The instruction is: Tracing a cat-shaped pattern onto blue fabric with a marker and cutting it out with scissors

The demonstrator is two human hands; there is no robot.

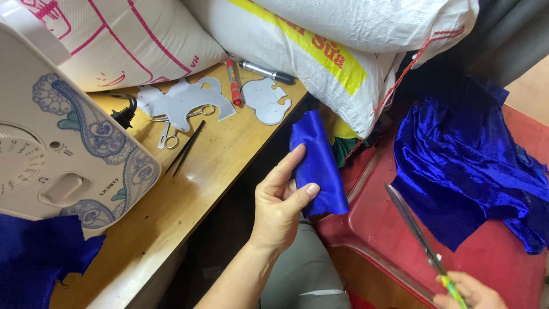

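From the head camera, we are pinching a small folded blue satin piece [317, 163] in our left hand [280, 203] beyond the desk's [171, 212] right edge; our right hand [469, 292] is gripping scissors [417, 232], blades apparently together, nothing cut yet, we judge.

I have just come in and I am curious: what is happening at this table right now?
A person sits beside a wooden table with a sewing machine on it. The left hand holds up a small folded piece of blue cloth. The right hand holds scissors, blades nearly together, apart from that piece. More blue cloth lies piled on a red stool. Paper patterns and small snips lie on the table.
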